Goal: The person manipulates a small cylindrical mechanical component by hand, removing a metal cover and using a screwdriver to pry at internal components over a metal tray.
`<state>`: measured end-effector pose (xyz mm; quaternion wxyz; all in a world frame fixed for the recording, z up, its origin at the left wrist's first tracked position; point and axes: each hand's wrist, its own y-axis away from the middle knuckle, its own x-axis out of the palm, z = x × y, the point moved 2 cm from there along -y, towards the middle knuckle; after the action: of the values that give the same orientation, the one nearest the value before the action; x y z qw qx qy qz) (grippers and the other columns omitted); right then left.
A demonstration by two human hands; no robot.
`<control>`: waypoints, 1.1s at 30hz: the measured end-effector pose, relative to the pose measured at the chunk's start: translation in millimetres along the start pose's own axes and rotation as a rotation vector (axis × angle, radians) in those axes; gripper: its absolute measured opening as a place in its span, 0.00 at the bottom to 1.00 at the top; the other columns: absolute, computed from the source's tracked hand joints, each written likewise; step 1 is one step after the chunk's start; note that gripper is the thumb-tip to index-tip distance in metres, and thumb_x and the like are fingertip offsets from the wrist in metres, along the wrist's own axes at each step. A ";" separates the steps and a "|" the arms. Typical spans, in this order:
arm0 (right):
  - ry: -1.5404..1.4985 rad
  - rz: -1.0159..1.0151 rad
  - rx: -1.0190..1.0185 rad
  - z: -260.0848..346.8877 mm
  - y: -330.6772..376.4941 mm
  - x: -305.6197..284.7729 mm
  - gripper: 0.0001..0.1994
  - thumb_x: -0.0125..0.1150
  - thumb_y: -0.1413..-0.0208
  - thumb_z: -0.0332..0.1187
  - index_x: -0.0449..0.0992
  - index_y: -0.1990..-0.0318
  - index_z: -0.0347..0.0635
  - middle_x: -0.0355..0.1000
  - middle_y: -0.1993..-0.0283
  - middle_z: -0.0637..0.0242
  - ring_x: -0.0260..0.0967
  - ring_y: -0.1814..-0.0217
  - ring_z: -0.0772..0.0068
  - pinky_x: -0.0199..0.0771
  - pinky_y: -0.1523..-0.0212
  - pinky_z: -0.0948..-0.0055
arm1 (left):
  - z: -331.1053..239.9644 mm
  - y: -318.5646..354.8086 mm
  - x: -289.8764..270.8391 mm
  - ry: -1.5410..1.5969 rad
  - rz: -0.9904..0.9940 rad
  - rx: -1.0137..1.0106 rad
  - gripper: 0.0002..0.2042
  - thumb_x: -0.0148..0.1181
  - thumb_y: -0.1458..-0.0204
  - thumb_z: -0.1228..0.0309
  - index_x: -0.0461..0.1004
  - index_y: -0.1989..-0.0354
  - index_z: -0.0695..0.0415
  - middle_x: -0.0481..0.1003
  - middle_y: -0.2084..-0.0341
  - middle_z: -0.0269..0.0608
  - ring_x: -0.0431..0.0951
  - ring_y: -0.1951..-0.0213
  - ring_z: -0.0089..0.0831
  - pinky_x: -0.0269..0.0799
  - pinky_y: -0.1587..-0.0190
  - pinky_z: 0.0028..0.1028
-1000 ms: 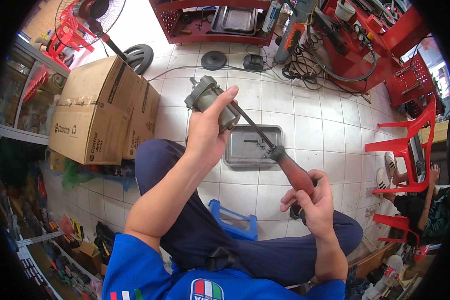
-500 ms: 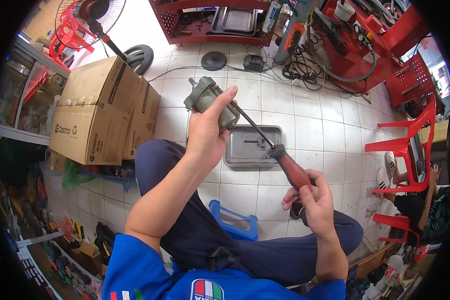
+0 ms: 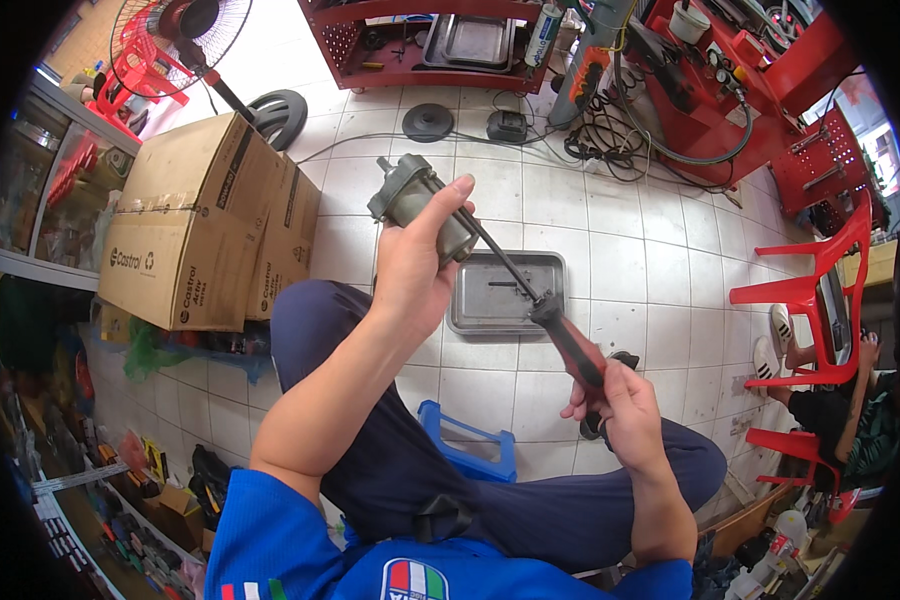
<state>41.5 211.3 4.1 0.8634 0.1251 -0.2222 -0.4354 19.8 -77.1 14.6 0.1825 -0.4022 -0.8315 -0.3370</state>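
Note:
My left hand [image 3: 417,258] is wrapped round a grey metal cylinder that looks like a small starter motor [image 3: 406,186], its capped end tilted up and away to the left. A screwdriver [image 3: 575,348] with a red and black handle is held by its handle's end in the fingers of my right hand [image 3: 628,412]. Its long dark shaft runs up to the left along the motor's side; the tip is hard to make out there. Below the shaft, a shallow metal tray [image 3: 456,312] on the floor holds a few small dark parts [image 3: 510,284].
Cardboard boxes [image 3: 170,215] stand at the left beside a fan [image 3: 182,35]. A blue stool [image 3: 462,450] is between my legs. At the back are a red tool cart [image 3: 370,70] and tangled cables [image 3: 610,140]. Red chairs [image 3: 810,270] and a seated person are at the right.
The screwdriver handle has turned about its axis, showing more black, and has shifted slightly down. My right hand has shifted slightly with it. The left hand and motor stay put.

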 end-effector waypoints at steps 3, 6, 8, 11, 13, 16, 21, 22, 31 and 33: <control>0.131 -0.100 -0.102 7.6 -0.1 17.0 0.17 0.50 0.30 0.34 0.63 0.41 0.31 0.76 0.59 0.54 0.75 0.64 0.70 0.79 0.59 0.69 | 0.9 0.1 0.5 0.006 0.004 -0.011 0.19 0.72 0.49 0.67 0.70 0.54 0.62 0.74 0.62 0.41 0.76 0.60 0.27 0.77 0.53 0.28; 0.224 -0.138 -0.185 16.6 2.1 24.3 0.19 0.45 0.27 0.40 0.63 0.41 0.31 0.75 0.61 0.54 0.75 0.66 0.70 0.80 0.60 0.68 | 1.0 -0.9 -0.5 -0.004 -0.002 -0.020 0.20 0.72 0.49 0.67 0.70 0.54 0.61 0.73 0.62 0.41 0.76 0.59 0.27 0.76 0.54 0.28; 0.185 -0.084 -0.142 17.4 2.9 19.3 0.20 0.45 0.27 0.41 0.63 0.40 0.31 0.74 0.61 0.54 0.75 0.66 0.70 0.80 0.60 0.68 | 1.9 -2.0 -1.6 0.006 0.004 -0.018 0.19 0.72 0.49 0.67 0.71 0.54 0.61 0.73 0.61 0.41 0.76 0.59 0.26 0.76 0.54 0.28; 0.065 -0.001 -0.010 10.9 1.2 4.1 0.19 0.46 0.28 0.39 0.62 0.40 0.32 0.74 0.60 0.53 0.75 0.64 0.68 0.81 0.60 0.68 | 2.3 -2.4 -2.5 0.007 -0.003 0.010 0.19 0.73 0.49 0.67 0.71 0.55 0.60 0.73 0.62 0.39 0.76 0.59 0.26 0.75 0.55 0.28; 0.047 -0.031 0.025 -1.1 -1.5 -2.8 0.19 0.46 0.28 0.39 0.62 0.40 0.33 0.75 0.58 0.51 0.77 0.62 0.66 0.81 0.60 0.68 | 1.8 -0.7 0.2 -0.001 -0.015 -0.003 0.18 0.73 0.49 0.68 0.72 0.56 0.60 0.74 0.63 0.38 0.76 0.60 0.25 0.75 0.56 0.28; 0.033 -0.123 -0.056 16.5 -2.6 13.1 0.19 0.45 0.27 0.40 0.62 0.41 0.33 0.75 0.60 0.53 0.77 0.62 0.66 0.81 0.60 0.69 | 4.7 0.0 -0.2 -0.013 -0.026 -0.007 0.17 0.73 0.50 0.68 0.72 0.57 0.60 0.74 0.65 0.38 0.76 0.61 0.25 0.75 0.56 0.28; 0.091 -0.105 -0.075 23.7 0.7 12.7 0.18 0.48 0.28 0.38 0.63 0.41 0.33 0.74 0.62 0.55 0.76 0.62 0.67 0.81 0.58 0.67 | 2.8 0.6 -0.4 -0.002 -0.001 -0.001 0.18 0.73 0.50 0.68 0.71 0.57 0.60 0.74 0.65 0.39 0.75 0.62 0.25 0.74 0.57 0.28; 0.071 -0.040 -0.008 23.3 1.5 7.8 0.18 0.49 0.29 0.38 0.62 0.40 0.33 0.74 0.61 0.55 0.76 0.62 0.67 0.81 0.57 0.67 | 3.0 0.3 -0.8 0.004 -0.006 0.009 0.18 0.73 0.50 0.68 0.71 0.57 0.59 0.74 0.65 0.39 0.75 0.62 0.25 0.74 0.57 0.28; 0.137 -0.153 -0.115 13.8 -0.8 21.0 0.19 0.45 0.27 0.40 0.65 0.44 0.30 0.73 0.65 0.56 0.74 0.67 0.70 0.82 0.60 0.65 | 1.8 1.8 0.8 -0.023 0.003 0.029 0.20 0.73 0.50 0.68 0.70 0.55 0.60 0.74 0.63 0.41 0.76 0.61 0.25 0.75 0.56 0.28; 0.176 -0.072 -0.101 20.0 0.8 17.1 0.19 0.46 0.27 0.39 0.66 0.44 0.29 0.74 0.61 0.55 0.75 0.64 0.70 0.81 0.60 0.66 | 0.0 2.1 0.7 -0.004 0.005 0.043 0.20 0.73 0.50 0.68 0.70 0.55 0.61 0.74 0.63 0.41 0.76 0.60 0.26 0.75 0.56 0.28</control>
<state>41.1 197.5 26.6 0.8686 0.1269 -0.1185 -0.4642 21.0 -75.8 15.8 0.1902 -0.4009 -0.8380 -0.3176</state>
